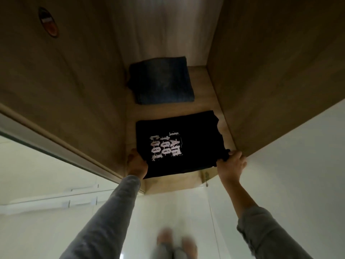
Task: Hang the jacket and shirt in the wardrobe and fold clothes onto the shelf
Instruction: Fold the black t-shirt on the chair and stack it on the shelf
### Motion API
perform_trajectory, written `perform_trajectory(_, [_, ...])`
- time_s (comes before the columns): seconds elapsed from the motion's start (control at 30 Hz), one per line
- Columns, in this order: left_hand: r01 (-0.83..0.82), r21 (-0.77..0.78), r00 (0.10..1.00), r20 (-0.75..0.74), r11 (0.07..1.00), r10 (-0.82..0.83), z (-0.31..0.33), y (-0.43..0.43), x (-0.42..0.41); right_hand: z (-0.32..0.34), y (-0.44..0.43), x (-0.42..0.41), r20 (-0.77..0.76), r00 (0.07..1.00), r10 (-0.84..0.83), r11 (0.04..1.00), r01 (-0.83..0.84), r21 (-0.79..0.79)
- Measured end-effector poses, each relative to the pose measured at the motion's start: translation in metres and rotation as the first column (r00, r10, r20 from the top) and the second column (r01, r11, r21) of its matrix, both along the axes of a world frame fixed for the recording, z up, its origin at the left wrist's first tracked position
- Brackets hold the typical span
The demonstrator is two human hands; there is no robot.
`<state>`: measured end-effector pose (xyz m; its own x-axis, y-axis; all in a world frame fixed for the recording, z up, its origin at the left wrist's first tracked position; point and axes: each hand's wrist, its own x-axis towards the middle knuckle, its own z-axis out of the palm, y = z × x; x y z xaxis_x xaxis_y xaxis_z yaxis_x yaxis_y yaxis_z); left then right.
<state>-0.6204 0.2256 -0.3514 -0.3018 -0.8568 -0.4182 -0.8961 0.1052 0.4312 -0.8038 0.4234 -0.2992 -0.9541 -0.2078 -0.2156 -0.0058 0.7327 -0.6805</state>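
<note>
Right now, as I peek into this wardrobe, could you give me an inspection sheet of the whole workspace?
Surface: wooden shelf, bare wood showing around the garments.
Job's things: folded black T-shirt with white print lies at the front; folded blue jeans lie behind it, apart.
Clutter: nothing seen.
Grippers: left hand holds the T-shirt's near left corner; right hand grips its near right corner.
Cables: nothing seen.
Surroundings: wooden wardrobe walls, an oval sticker on the left wall, white floor below, the person's feet blurred.
</note>
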Motion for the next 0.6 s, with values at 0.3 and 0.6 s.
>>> perform_trajectory(0.3, [0.455,-0.458,0.862,0.011,0.764,-0.507,-0.009,0.027,-0.026,-0.036,-0.029,-0.015,-0.326,0.697,0.639,0.769,-0.593,0.238])
perform_trajectory(0.6, [0.480,-0.474,0.865,0.118,0.738,-0.487,-0.058,0.020,-0.021,-0.091,-0.049,-0.013,-0.105,0.603,0.791,0.535,-0.598,0.597])
